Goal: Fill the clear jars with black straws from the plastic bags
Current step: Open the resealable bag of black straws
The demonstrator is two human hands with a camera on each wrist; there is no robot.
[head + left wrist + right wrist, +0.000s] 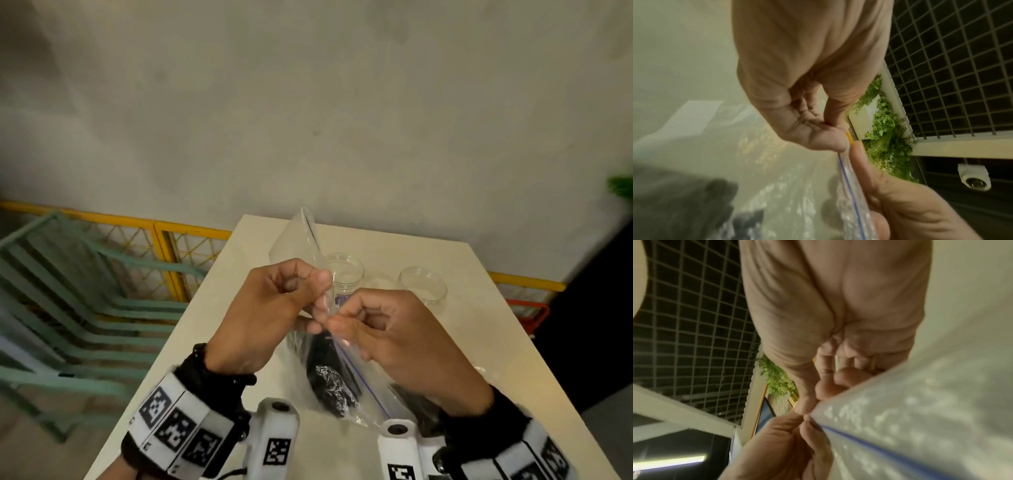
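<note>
Pinching bag (329,373) upright, left hand (270,308), right hand (394,332).

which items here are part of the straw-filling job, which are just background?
Job:
left hand and right hand, both pinching the plastic bag
black straws inside it
clear jars

Background:
green chairs
yellow fence
white table

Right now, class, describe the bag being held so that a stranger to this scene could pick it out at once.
Find the white table by the grey wall. Above its near half, the left hand and right hand pinch the top edge of a clear plastic bag. Unlike the two empty jars behind it, it is limp, has a blue zip line, and holds a dark bundle at the bottom.
</note>
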